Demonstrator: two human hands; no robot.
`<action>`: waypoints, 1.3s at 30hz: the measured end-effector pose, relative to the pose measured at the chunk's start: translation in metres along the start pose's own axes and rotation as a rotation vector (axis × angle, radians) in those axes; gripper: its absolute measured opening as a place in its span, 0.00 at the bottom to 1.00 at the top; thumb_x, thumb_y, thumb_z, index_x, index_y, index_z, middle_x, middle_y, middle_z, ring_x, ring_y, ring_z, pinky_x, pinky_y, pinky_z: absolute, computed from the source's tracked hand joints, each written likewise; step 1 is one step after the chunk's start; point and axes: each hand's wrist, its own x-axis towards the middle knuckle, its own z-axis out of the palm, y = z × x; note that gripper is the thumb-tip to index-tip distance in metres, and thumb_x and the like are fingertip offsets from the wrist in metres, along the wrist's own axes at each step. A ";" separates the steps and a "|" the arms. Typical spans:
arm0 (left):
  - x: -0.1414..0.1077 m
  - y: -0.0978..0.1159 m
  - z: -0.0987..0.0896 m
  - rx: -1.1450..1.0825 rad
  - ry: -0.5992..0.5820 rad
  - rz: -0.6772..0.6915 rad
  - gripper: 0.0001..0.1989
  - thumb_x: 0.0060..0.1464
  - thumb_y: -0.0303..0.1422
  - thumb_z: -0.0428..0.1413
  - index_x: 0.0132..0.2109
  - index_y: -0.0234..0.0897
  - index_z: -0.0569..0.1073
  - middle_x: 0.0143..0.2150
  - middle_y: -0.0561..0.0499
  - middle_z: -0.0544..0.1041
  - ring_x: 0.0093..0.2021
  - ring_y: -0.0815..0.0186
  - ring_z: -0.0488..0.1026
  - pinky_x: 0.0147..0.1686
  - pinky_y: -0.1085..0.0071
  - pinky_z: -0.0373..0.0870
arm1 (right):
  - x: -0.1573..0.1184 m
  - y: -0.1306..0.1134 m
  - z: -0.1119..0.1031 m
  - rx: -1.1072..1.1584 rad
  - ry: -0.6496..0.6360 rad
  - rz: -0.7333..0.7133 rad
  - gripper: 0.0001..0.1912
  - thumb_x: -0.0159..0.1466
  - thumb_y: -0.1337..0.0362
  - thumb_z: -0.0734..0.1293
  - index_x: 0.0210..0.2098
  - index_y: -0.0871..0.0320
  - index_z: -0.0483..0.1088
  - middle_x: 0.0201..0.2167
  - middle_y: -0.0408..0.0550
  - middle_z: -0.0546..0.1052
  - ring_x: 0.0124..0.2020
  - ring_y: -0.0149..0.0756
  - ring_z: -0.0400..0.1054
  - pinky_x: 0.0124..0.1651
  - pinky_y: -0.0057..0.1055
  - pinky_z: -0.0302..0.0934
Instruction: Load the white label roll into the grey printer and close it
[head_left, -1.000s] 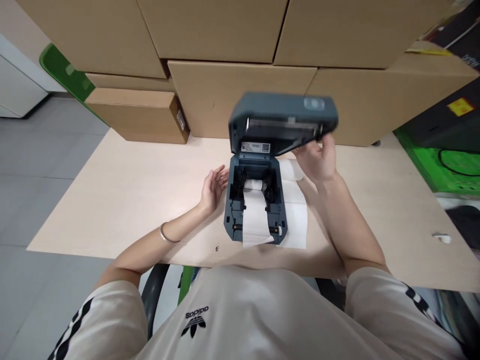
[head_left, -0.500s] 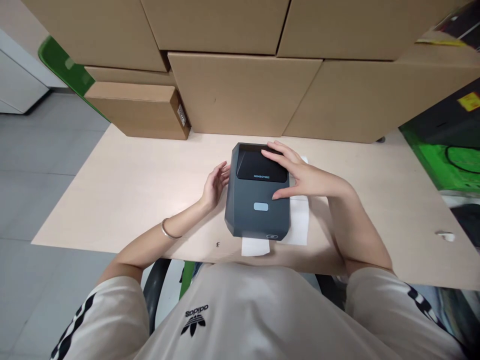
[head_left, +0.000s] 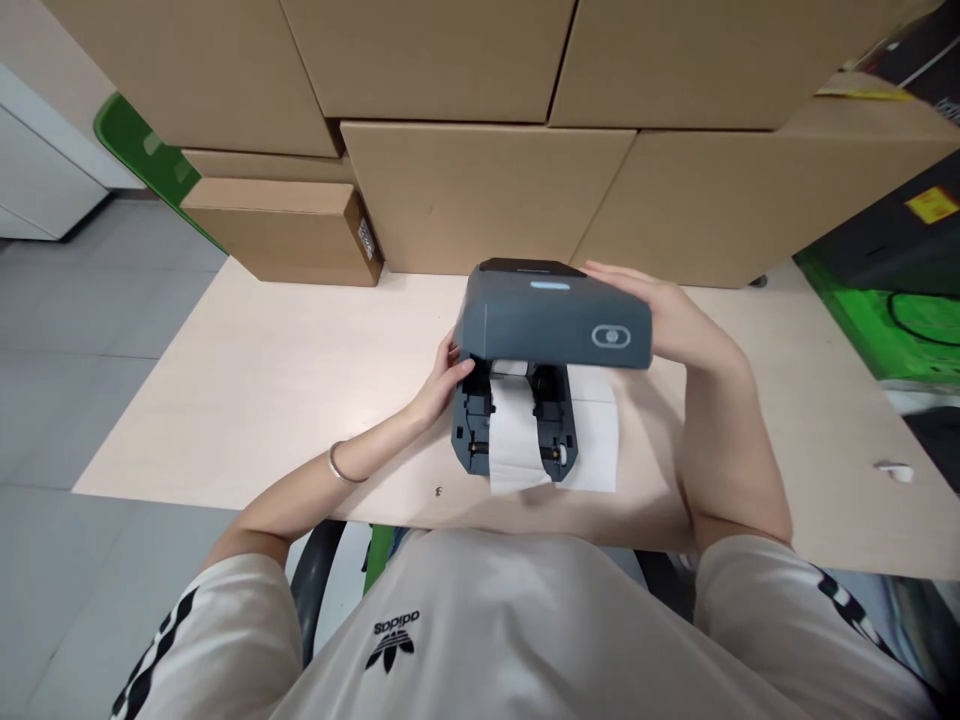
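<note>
A dark grey label printer (head_left: 469, 440) stands on the table with its lid (head_left: 555, 320) tilted up toward the back. White paper (head_left: 516, 430) runs through the exposed inside and over the front edge. My left hand (head_left: 442, 385) grips the left side of the printer body, thumb near the inner rim. At the raised lid's right side is my right hand (head_left: 667, 310), holding it, with some fingers hidden behind it. More white paper (head_left: 596, 440) lies flat beside the printer's right side.
Large cardboard boxes (head_left: 480, 195) line the table's back edge, with a smaller carton (head_left: 277, 235) at the left. A small white object (head_left: 896, 471) lies on the table (head_left: 795, 440) at the far right. Green and black items (head_left: 885, 290) are beyond the right edge.
The printer lid has gone from closed to raised, exposing the inside and the paper. My right hand has moved right with it, and my left hand has closed onto the body's side.
</note>
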 end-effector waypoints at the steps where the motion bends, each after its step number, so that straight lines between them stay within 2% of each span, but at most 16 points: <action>1: -0.003 0.003 0.003 -0.004 0.025 -0.023 0.44 0.65 0.56 0.60 0.80 0.53 0.54 0.85 0.46 0.56 0.85 0.46 0.53 0.83 0.41 0.53 | 0.003 0.000 0.005 0.019 0.058 0.002 0.30 0.63 0.47 0.76 0.62 0.51 0.82 0.66 0.56 0.81 0.66 0.60 0.77 0.70 0.61 0.70; 4: -0.009 0.013 0.008 0.023 -0.001 -0.065 0.50 0.62 0.55 0.64 0.81 0.57 0.48 0.88 0.50 0.45 0.87 0.45 0.43 0.86 0.44 0.46 | 0.010 0.003 0.019 0.071 0.200 0.029 0.17 0.64 0.46 0.76 0.43 0.50 0.86 0.46 0.48 0.89 0.54 0.57 0.83 0.66 0.60 0.73; 9: -0.009 0.025 0.008 0.020 -0.046 -0.080 0.54 0.58 0.47 0.68 0.81 0.54 0.47 0.87 0.48 0.47 0.87 0.42 0.44 0.85 0.41 0.44 | 0.023 0.009 0.042 0.126 0.353 0.142 0.19 0.69 0.42 0.71 0.38 0.50 0.84 0.40 0.51 0.88 0.51 0.57 0.84 0.64 0.58 0.75; 11: -0.008 0.025 0.007 0.019 -0.042 -0.078 0.53 0.58 0.45 0.67 0.81 0.53 0.48 0.86 0.47 0.49 0.86 0.42 0.45 0.85 0.41 0.44 | 0.028 0.012 0.050 0.201 0.391 0.157 0.21 0.68 0.41 0.71 0.42 0.52 0.83 0.44 0.53 0.88 0.52 0.56 0.84 0.65 0.58 0.75; 13: -0.006 0.023 0.006 0.036 -0.035 -0.071 0.51 0.57 0.43 0.66 0.80 0.54 0.50 0.86 0.48 0.49 0.86 0.42 0.45 0.85 0.40 0.44 | 0.032 0.017 0.054 0.284 0.396 0.151 0.28 0.66 0.39 0.72 0.54 0.54 0.80 0.57 0.57 0.86 0.58 0.56 0.82 0.67 0.57 0.74; 15: -0.004 0.021 0.005 0.072 -0.031 -0.058 0.50 0.56 0.41 0.64 0.80 0.53 0.51 0.86 0.48 0.50 0.86 0.41 0.46 0.85 0.41 0.45 | 0.033 0.024 0.055 0.303 0.370 0.144 0.39 0.64 0.37 0.73 0.66 0.54 0.73 0.70 0.62 0.76 0.67 0.56 0.76 0.69 0.55 0.73; 18: -0.003 0.021 0.003 0.131 -0.028 -0.034 0.50 0.56 0.39 0.63 0.81 0.49 0.52 0.85 0.46 0.53 0.85 0.41 0.48 0.84 0.41 0.47 | 0.028 0.029 0.052 0.157 0.324 0.107 0.51 0.66 0.35 0.71 0.79 0.49 0.55 0.82 0.62 0.58 0.77 0.57 0.66 0.72 0.55 0.70; 20: -0.003 0.023 0.002 0.145 -0.028 -0.012 0.50 0.55 0.39 0.62 0.81 0.47 0.53 0.85 0.45 0.56 0.84 0.40 0.51 0.83 0.42 0.49 | 0.022 0.025 0.051 0.000 0.355 0.059 0.52 0.68 0.36 0.69 0.82 0.45 0.46 0.83 0.61 0.53 0.77 0.57 0.65 0.73 0.58 0.69; 22: -0.003 0.025 0.003 0.136 -0.027 0.013 0.49 0.55 0.38 0.62 0.81 0.46 0.55 0.84 0.44 0.59 0.83 0.40 0.54 0.83 0.42 0.51 | 0.016 0.014 0.055 -0.152 0.478 0.028 0.46 0.71 0.38 0.67 0.81 0.45 0.50 0.79 0.61 0.59 0.74 0.59 0.67 0.73 0.63 0.67; 24: -0.003 0.027 0.004 0.128 -0.021 0.044 0.48 0.54 0.38 0.62 0.80 0.44 0.57 0.83 0.44 0.62 0.83 0.40 0.55 0.83 0.42 0.51 | 0.013 0.000 0.063 -0.276 0.560 0.007 0.31 0.74 0.44 0.65 0.71 0.48 0.67 0.67 0.62 0.73 0.69 0.61 0.71 0.73 0.68 0.65; 25: -0.003 0.028 0.005 0.132 -0.020 0.059 0.48 0.54 0.37 0.61 0.80 0.44 0.58 0.83 0.45 0.62 0.83 0.40 0.55 0.83 0.43 0.51 | 0.013 -0.007 0.069 -0.327 0.522 -0.019 0.24 0.75 0.47 0.64 0.63 0.49 0.74 0.59 0.60 0.78 0.66 0.61 0.73 0.75 0.70 0.62; 27: -0.003 0.028 0.006 0.151 -0.015 0.078 0.46 0.54 0.36 0.60 0.79 0.43 0.60 0.84 0.46 0.61 0.84 0.41 0.54 0.84 0.44 0.48 | 0.015 -0.017 0.080 -0.393 0.279 -0.106 0.17 0.76 0.52 0.61 0.50 0.49 0.80 0.47 0.56 0.83 0.58 0.59 0.77 0.80 0.73 0.50; 29: -0.003 0.028 0.005 0.170 -0.007 0.072 0.46 0.54 0.35 0.59 0.79 0.44 0.61 0.84 0.47 0.60 0.85 0.42 0.53 0.85 0.45 0.45 | 0.018 -0.023 0.090 -0.401 -0.025 -0.200 0.19 0.76 0.57 0.59 0.47 0.50 0.83 0.45 0.54 0.85 0.57 0.56 0.79 0.84 0.71 0.40; 31: -0.003 0.026 0.005 0.176 0.002 0.065 0.46 0.53 0.34 0.58 0.79 0.43 0.60 0.85 0.46 0.59 0.85 0.43 0.52 0.85 0.44 0.45 | 0.020 -0.025 0.096 -0.398 -0.230 -0.245 0.20 0.72 0.63 0.61 0.49 0.51 0.85 0.47 0.53 0.87 0.59 0.54 0.79 0.86 0.67 0.40; 34: -0.002 0.024 0.004 0.175 0.002 0.089 0.48 0.52 0.34 0.58 0.80 0.43 0.59 0.85 0.46 0.59 0.85 0.43 0.52 0.85 0.44 0.45 | 0.020 -0.026 0.097 -0.444 -0.325 -0.240 0.19 0.67 0.68 0.64 0.46 0.52 0.87 0.45 0.54 0.88 0.59 0.55 0.79 0.85 0.65 0.45; 39: -0.001 0.022 0.003 0.198 -0.002 0.113 0.47 0.52 0.34 0.57 0.80 0.43 0.60 0.85 0.47 0.59 0.85 0.43 0.54 0.84 0.45 0.48 | 0.020 -0.023 0.100 -0.436 -0.277 -0.209 0.21 0.68 0.71 0.63 0.47 0.47 0.86 0.44 0.49 0.88 0.58 0.52 0.80 0.85 0.64 0.43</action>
